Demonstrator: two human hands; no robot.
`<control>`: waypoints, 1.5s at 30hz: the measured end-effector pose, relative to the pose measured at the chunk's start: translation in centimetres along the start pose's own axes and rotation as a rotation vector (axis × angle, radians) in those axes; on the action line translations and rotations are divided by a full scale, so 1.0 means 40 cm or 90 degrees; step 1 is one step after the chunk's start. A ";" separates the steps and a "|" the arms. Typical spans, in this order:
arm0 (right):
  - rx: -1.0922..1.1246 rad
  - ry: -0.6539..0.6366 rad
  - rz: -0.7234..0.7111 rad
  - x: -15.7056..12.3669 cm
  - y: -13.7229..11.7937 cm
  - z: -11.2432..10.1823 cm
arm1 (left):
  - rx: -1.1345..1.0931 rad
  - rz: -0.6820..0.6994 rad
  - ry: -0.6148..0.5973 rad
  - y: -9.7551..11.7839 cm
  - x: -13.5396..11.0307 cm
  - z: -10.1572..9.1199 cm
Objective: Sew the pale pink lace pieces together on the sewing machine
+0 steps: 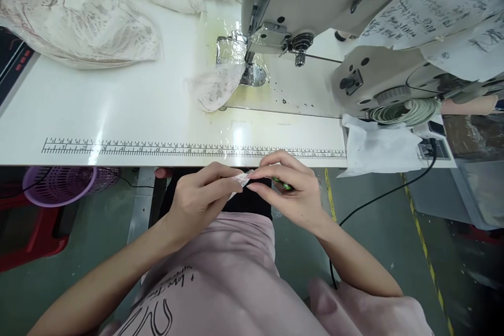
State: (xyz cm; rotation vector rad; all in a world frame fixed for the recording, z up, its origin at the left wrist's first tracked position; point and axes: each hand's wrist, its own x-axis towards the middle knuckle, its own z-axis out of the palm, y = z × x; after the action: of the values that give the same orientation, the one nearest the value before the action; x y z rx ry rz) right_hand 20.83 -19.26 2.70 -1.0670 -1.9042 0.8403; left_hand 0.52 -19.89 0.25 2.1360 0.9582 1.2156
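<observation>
Just off the table's front edge, my left hand (pixel 202 194) pinches a small piece of white lace (pixel 241 178) between thumb and fingers. My right hand (pixel 291 189) meets it from the other side, its fingertips at the lace's edge. A small green-and-black tool (pixel 283 184) is tucked in the right hand's curled fingers, mostly hidden, so its kind does not show. Beyond the hands, another white lace piece (pixel 220 86) lies at the needle area of the sewing machine (pixel 291 0), partly beside the presser foot (pixel 252 71).
A heap of white lace (pixel 86 26) covers the table's back left. A printed ruler (pixel 189 149) runs along the front edge. White cloth (pixel 380 144) and a green coil (pixel 405 111) sit at right. A purple basket (pixel 59 186) stands below left; a black cable (pixel 386 197) hangs at right.
</observation>
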 end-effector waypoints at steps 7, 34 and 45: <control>-0.018 -0.011 -0.049 -0.010 0.012 0.013 | 0.024 0.009 0.017 0.002 -0.003 0.007; -0.011 -0.020 0.014 -0.002 0.013 0.022 | 0.023 -0.018 0.030 0.013 -0.007 0.004; 0.052 0.007 0.082 0.019 -0.006 -0.019 | 0.061 0.002 -0.015 0.009 -0.015 0.015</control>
State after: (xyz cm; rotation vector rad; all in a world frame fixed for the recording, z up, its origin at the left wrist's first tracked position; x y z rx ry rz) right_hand 21.11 -18.56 3.50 -1.1517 -1.7910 0.9747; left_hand 0.96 -20.62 -0.09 2.2217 1.0218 1.1653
